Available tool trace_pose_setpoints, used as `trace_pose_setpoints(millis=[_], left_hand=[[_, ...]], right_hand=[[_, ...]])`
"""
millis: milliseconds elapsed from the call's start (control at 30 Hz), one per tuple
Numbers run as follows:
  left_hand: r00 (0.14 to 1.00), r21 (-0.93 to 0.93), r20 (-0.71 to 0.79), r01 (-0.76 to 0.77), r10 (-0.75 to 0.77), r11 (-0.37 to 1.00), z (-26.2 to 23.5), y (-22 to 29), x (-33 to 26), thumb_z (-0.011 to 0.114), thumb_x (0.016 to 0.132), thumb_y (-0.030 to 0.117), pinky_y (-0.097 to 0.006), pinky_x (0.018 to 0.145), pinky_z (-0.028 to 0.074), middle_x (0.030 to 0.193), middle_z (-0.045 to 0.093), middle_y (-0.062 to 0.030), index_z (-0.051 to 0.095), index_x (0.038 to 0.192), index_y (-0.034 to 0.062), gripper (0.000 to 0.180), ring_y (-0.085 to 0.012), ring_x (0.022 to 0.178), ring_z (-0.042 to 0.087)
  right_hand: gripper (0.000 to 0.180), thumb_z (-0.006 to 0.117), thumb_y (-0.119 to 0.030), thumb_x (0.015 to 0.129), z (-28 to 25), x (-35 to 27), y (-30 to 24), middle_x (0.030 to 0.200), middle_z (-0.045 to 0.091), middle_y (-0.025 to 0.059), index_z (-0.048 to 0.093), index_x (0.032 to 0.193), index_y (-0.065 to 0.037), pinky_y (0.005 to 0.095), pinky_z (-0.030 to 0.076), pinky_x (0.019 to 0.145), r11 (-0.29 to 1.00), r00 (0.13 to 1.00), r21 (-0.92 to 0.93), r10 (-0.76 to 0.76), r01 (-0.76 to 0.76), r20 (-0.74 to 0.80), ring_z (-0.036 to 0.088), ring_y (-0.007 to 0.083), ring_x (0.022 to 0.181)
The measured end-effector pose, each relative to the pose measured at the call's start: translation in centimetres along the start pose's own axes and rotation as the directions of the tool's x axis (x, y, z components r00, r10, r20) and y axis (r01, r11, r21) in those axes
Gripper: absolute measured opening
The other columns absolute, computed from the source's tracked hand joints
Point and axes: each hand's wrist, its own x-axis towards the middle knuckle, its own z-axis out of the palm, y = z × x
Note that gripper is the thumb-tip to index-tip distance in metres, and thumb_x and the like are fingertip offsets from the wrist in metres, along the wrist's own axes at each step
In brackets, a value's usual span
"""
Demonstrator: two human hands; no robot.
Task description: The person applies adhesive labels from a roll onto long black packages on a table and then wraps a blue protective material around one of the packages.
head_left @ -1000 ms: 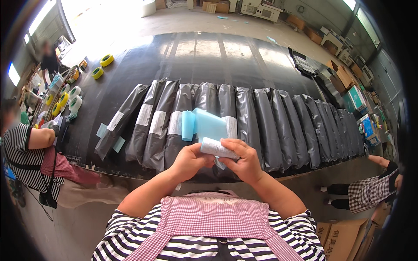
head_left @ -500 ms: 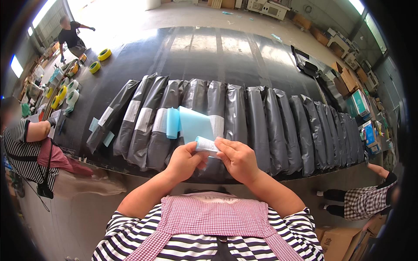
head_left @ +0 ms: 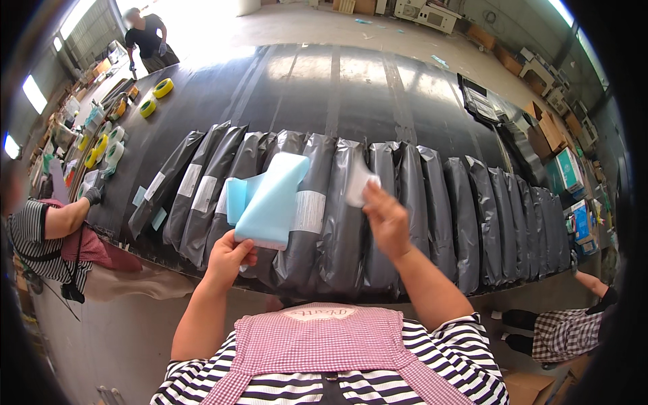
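Observation:
My left hand [head_left: 226, 262] is closed on the lower end of a light blue strip of label backing paper [head_left: 275, 199], thumb on top. The strip folds over itself above the packages. My right hand [head_left: 387, 219] pinches a small white label [head_left: 358, 185], blurred by motion, over a grey plastic-wrapped package [head_left: 341, 246]. That package shows no label on the part I can see. Just left of it, another grey package [head_left: 317, 165] bears a white printed label [head_left: 309, 212]. Several more grey packages lie side by side in a row along the near table edge.
The black table [head_left: 283, 88] extends beyond the packages. Yellow tape rolls [head_left: 163, 88] sit at its far left. A co-worker [head_left: 40, 233] stands at the left, another [head_left: 150, 42] at the far left, a third [head_left: 574, 314] at the right. Boxes [head_left: 565, 169] stand beyond the right edge.
The white label has come away from the blue backing strip. My right hand has carried it right and upward, while my left hand has moved left with the strip.

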Motion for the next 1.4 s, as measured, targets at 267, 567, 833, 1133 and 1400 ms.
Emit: trace_pose_setpoints(millis=[267,567,833,1133,1400], left_hand=[[1.0,-0.052,-0.024,-0.011,0.01,0.999,1.2,0.5,-0.2,0.066,0.099,0.014,-0.029,0.065,0.057,0.082,0.067,-0.0049,0.064,0.105,0.0038,0.012,-0.0139,0.069,0.065],[1.0,-0.044,-0.02,-0.005,0.004,0.999,0.9,0.3,0.5,0.065,0.099,0.015,-0.028,0.064,0.054,0.084,0.066,-0.0043,0.063,0.111,0.0044,0.016,-0.0139,0.069,0.064],[0.997,-0.157,0.014,-0.07,0.073,0.985,3.0,1.4,1.6,0.067,0.099,0.017,-0.03,0.071,0.058,0.091,0.068,-0.0031,0.065,0.11,0.006,0.015,-0.0128,0.077,0.066],[0.997,-0.399,-0.003,-0.075,0.08,0.914,9.9,2.2,3.0,0.069,0.098,0.024,-0.032,0.087,0.054,0.107,0.071,-0.0011,0.069,0.112,0.0075,0.021,-0.0124,0.097,0.066],[0.947,-0.487,0.268,0.292,-0.178,0.823,14.5,3.7,1.0,0.067,0.099,0.027,-0.033,0.081,0.055,0.101,0.069,-0.0062,0.062,0.121,0.0014,0.034,-0.0158,0.095,0.066]], right_hand=[[0.032,0.073,-0.009,0.088,2.3,-3.4,1.5,0.137,0.06,0.0204,0.071,0.119,-0.003,0.0426,0.047,0.108,0.973,0.98,-0.218,-0.03,0.073,0.198,0.055,0.0372,0.131],[0.034,0.067,-0.025,0.091,-0.1,0.3,-5.2,0.131,0.061,0.0194,0.066,0.119,-0.006,0.0462,0.045,0.107,0.844,0.681,-0.534,0.424,-0.058,0.596,0.055,0.0358,0.127],[0.059,0.066,-0.023,0.089,7.7,-0.1,-2.5,0.163,0.025,0.0148,0.05,0.142,-0.006,0.0592,0.033,0.116,0.736,0.732,-0.674,0.493,-0.063,0.47,0.009,0.0494,0.151],[0.031,0.063,-0.019,0.091,-2.3,-0.2,-9.9,0.129,0.064,0.003,0.068,0.12,-0.013,0.044,0.051,0.099,0.914,0.61,0.01,-0.279,0.406,0.742,0.053,0.0259,0.13],[0.041,0.07,-0.007,0.084,-1.9,0.4,-4.9,0.129,0.063,0.0069,0.067,0.125,-0.012,0.0389,0.048,0.105,0.839,0.856,-0.237,-0.413,0.49,0.31,0.061,0.0267,0.12]])
